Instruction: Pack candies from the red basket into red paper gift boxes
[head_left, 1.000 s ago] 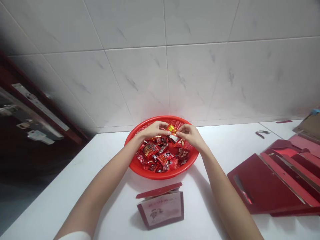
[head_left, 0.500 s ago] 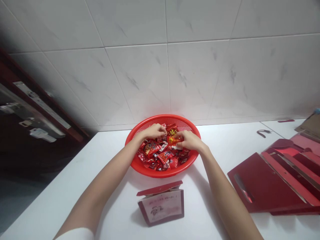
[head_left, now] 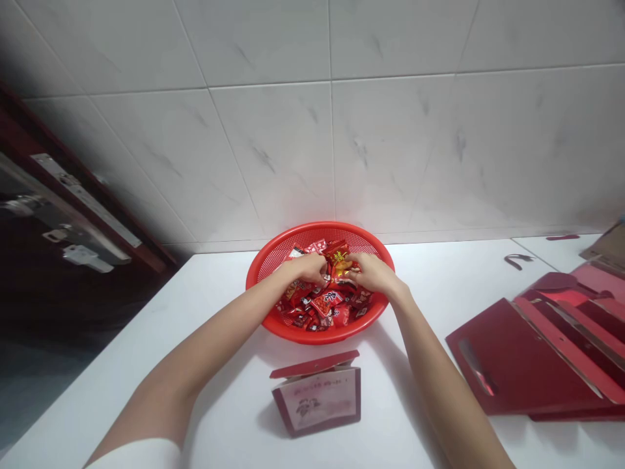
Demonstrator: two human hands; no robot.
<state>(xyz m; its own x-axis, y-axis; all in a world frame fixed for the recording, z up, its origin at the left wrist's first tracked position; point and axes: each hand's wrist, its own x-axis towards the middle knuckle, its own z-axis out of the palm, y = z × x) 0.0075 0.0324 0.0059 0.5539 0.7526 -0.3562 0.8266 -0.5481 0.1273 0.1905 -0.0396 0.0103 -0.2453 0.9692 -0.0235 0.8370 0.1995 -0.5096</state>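
Note:
A red plastic basket (head_left: 273, 326) with perforated sides holds a heap of small, mostly red snack packets (head_left: 326, 302). Inside it, my left hand (head_left: 310, 267) is closed, its curled fingers pointing down among the packets; what they pinch is hidden. My right hand (head_left: 372, 272) comes in from the right, thumb and fingers closed on a red-and-gold snack packet (head_left: 340, 268). The two hands are close together but apart. In front of the basket, between my forearms, a small box (head_left: 319, 400) with a dark red border and pale printed front stands with its red lid flap raised.
Several dark red boxes (head_left: 527, 365) with raised flaps stand in a row at the right. A short dark strap (head_left: 513, 262) lies behind them on the white table (head_left: 205, 280). Tiled wall (head_left: 273, 150) rises behind the basket. At left is a dark door with a metal lock (head_left: 88, 257).
My left hand has shifted slightly right and down, deeper over the packets. My right hand stays at the red-and-gold packet, which sits slightly differently. The view has moved a little.

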